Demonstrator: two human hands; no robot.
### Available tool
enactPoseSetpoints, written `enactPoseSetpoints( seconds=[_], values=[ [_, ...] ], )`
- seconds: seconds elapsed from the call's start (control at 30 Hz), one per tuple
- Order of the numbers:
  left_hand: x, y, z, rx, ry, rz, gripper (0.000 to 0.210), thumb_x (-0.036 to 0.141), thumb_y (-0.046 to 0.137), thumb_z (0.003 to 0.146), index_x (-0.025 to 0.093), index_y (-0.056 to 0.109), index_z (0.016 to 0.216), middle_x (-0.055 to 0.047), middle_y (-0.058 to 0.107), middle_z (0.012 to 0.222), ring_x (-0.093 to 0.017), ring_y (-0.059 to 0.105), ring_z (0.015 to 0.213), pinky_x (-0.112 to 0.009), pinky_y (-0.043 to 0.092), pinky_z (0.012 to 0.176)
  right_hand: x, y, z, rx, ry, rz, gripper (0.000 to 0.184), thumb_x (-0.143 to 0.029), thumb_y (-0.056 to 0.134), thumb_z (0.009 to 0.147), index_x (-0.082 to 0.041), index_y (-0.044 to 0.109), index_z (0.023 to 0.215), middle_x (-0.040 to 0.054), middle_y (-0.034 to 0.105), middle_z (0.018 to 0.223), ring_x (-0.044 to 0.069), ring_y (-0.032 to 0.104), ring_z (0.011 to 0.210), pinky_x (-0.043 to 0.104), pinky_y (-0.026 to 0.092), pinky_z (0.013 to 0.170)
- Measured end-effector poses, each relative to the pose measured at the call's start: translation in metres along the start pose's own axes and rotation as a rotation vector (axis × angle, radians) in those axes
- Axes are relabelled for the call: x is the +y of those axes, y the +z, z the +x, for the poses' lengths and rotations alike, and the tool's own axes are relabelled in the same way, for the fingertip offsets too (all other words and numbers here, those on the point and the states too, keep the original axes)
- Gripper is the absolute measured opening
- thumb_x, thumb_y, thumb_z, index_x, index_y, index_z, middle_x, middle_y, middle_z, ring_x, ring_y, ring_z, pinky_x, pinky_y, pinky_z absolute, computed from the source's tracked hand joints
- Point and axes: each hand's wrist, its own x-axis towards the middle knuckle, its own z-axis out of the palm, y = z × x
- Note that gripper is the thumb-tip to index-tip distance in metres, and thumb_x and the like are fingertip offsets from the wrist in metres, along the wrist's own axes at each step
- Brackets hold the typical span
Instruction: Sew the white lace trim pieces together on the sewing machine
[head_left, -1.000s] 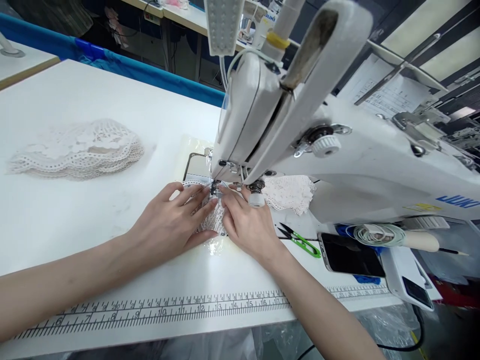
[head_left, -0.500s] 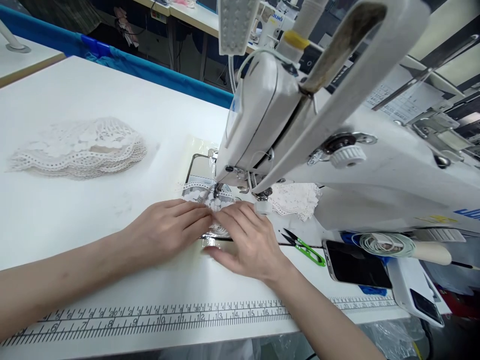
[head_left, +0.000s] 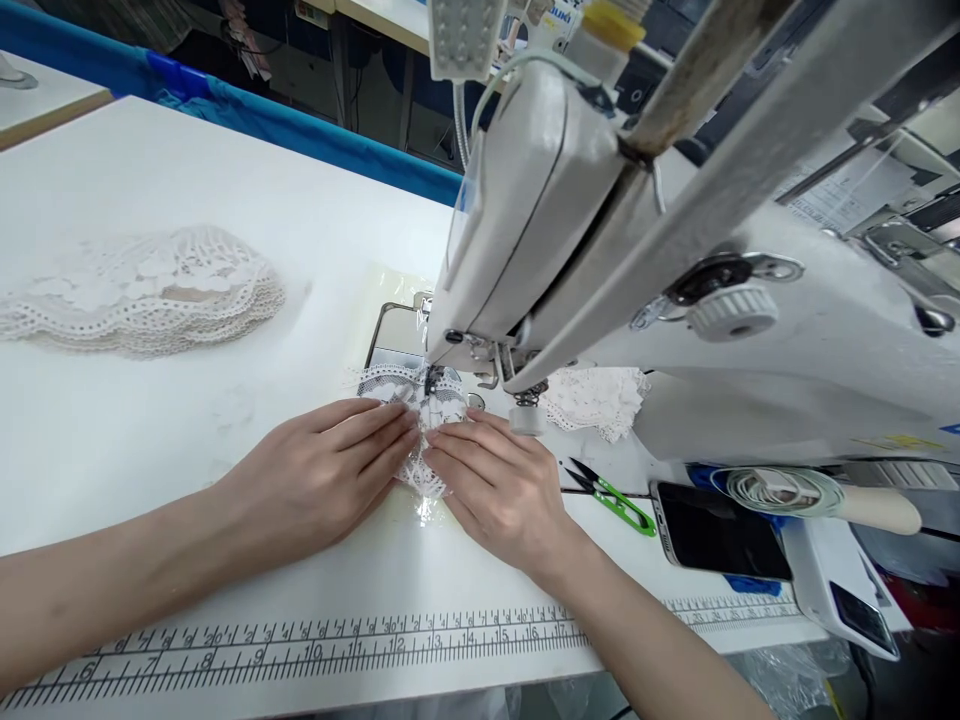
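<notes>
A piece of white lace [head_left: 424,470] lies under the presser foot [head_left: 433,380] of a sewing machine [head_left: 517,200]. My left hand [head_left: 330,465] holds the left side of the lace, fingers together and pressed down on it. On the right side, my right hand [head_left: 502,490] has its bent fingers closed on the same piece. Both thumbs are hidden beneath the hands. The fingertips of the two hands lie close together, just in front of the foot, with a strip of lace showing between them.
A stack of lace pieces [head_left: 150,295] rests on the table at left. More lace [head_left: 596,400] lies behind the needle area at right. Green thread snips [head_left: 619,505], a phone [head_left: 720,530] and a coiled cord [head_left: 784,490] sit at right. A printed ruler [head_left: 352,645] runs along the front edge.
My right hand has shifted slightly right and tucked its thumb in. The hands are a little further apart, and more lace shows between them. The camera view has shifted slightly.
</notes>
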Motion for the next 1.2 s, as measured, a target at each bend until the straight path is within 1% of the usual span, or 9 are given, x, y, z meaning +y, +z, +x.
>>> enactPoseSetpoints(
  seconds=[0.13, 0.23, 0.3, 0.4, 0.57, 0.7, 0.83, 1.0, 1.2],
  values=[
    [-0.002, 0.001, 0.002, 0.014, 0.005, 0.018, 0.031, 0.006, 0.049, 0.102, 0.008, 0.076, 0.118, -0.008, 0.080, 0.121, -0.023, 0.076, 0.111, -0.036, 0.061, 0.098, 0.001, 0.000, 0.001, 0.011, -0.004, -0.003, 0.017, -0.006, 0.062, 0.098, -0.013, 0.078, 0.096, 0.0035, 0.084, 0.103, 0.016, 0.079, 0.098, 0.030, 0.062, 0.093],
    [-0.004, 0.002, 0.004, 0.030, -0.002, 0.016, 0.032, 0.006, 0.047, 0.104, 0.008, 0.076, 0.117, -0.008, 0.080, 0.120, -0.023, 0.076, 0.110, -0.037, 0.060, 0.098, 0.002, 0.001, 0.000, 0.001, 0.001, -0.030, 0.021, -0.008, 0.060, 0.100, -0.018, 0.078, 0.096, 0.0020, 0.084, 0.105, 0.015, 0.079, 0.099, 0.031, 0.063, 0.093],
    [-0.005, 0.003, 0.005, 0.030, 0.003, 0.024, 0.031, 0.007, 0.048, 0.104, 0.008, 0.077, 0.116, -0.008, 0.080, 0.119, -0.023, 0.076, 0.110, -0.037, 0.060, 0.099, 0.003, 0.003, 0.001, -0.004, 0.006, -0.039, 0.022, -0.008, 0.060, 0.100, -0.019, 0.078, 0.095, 0.0018, 0.084, 0.106, 0.015, 0.079, 0.099, 0.032, 0.063, 0.095],
    [-0.008, 0.004, 0.007, 0.021, 0.001, 0.039, 0.030, 0.010, 0.050, 0.104, 0.008, 0.077, 0.116, -0.009, 0.080, 0.119, -0.024, 0.076, 0.110, -0.038, 0.061, 0.099, 0.005, 0.005, 0.001, 0.006, 0.007, -0.036, 0.020, -0.008, 0.062, 0.100, -0.018, 0.079, 0.097, 0.0026, 0.084, 0.107, 0.016, 0.079, 0.101, 0.033, 0.062, 0.098],
    [-0.010, 0.006, 0.008, 0.012, -0.028, -0.003, 0.029, 0.021, 0.055, 0.104, 0.009, 0.077, 0.118, -0.012, 0.080, 0.119, -0.026, 0.076, 0.112, -0.041, 0.060, 0.104, 0.007, 0.008, 0.002, -0.001, 0.016, -0.045, 0.024, -0.004, 0.061, 0.098, -0.019, 0.080, 0.099, 0.0032, 0.083, 0.109, 0.017, 0.078, 0.105, 0.034, 0.060, 0.103],
    [-0.013, 0.007, 0.009, 0.010, -0.036, -0.004, 0.031, 0.022, 0.053, 0.105, 0.009, 0.078, 0.118, -0.012, 0.080, 0.119, -0.027, 0.076, 0.112, -0.043, 0.061, 0.103, 0.009, 0.008, 0.003, -0.005, 0.017, -0.061, 0.024, -0.006, 0.060, 0.099, -0.019, 0.081, 0.100, 0.0037, 0.083, 0.110, 0.017, 0.078, 0.105, 0.036, 0.060, 0.105],
    [-0.014, 0.007, 0.009, 0.003, -0.047, -0.007, 0.034, 0.025, 0.051, 0.107, 0.006, 0.076, 0.119, -0.013, 0.079, 0.121, -0.029, 0.075, 0.115, -0.046, 0.061, 0.103, 0.009, 0.009, 0.003, -0.026, 0.024, -0.079, 0.028, -0.007, 0.057, 0.102, -0.021, 0.081, 0.102, 0.0031, 0.083, 0.112, 0.017, 0.078, 0.106, 0.037, 0.061, 0.105],
    [-0.007, 0.002, 0.005, 0.025, -0.044, -0.062, 0.027, 0.024, 0.058, 0.104, 0.017, 0.077, 0.122, -0.007, 0.080, 0.121, -0.023, 0.077, 0.113, -0.040, 0.058, 0.111, 0.006, 0.010, -0.004, -0.056, 0.017, -0.075, 0.024, -0.008, 0.063, 0.099, -0.020, 0.080, 0.111, 0.0070, 0.080, 0.120, 0.020, 0.077, 0.113, 0.043, 0.057, 0.112],
    [-0.009, 0.002, 0.005, -0.004, -0.035, -0.026, 0.030, 0.026, 0.053, 0.107, 0.017, 0.078, 0.119, -0.007, 0.080, 0.120, -0.022, 0.077, 0.112, -0.042, 0.058, 0.112, 0.005, 0.011, -0.008, -0.083, 0.031, -0.093, 0.023, -0.009, 0.067, 0.098, -0.021, 0.080, 0.113, 0.0072, 0.079, 0.122, 0.021, 0.078, 0.112, 0.045, 0.055, 0.115]
  ],
)
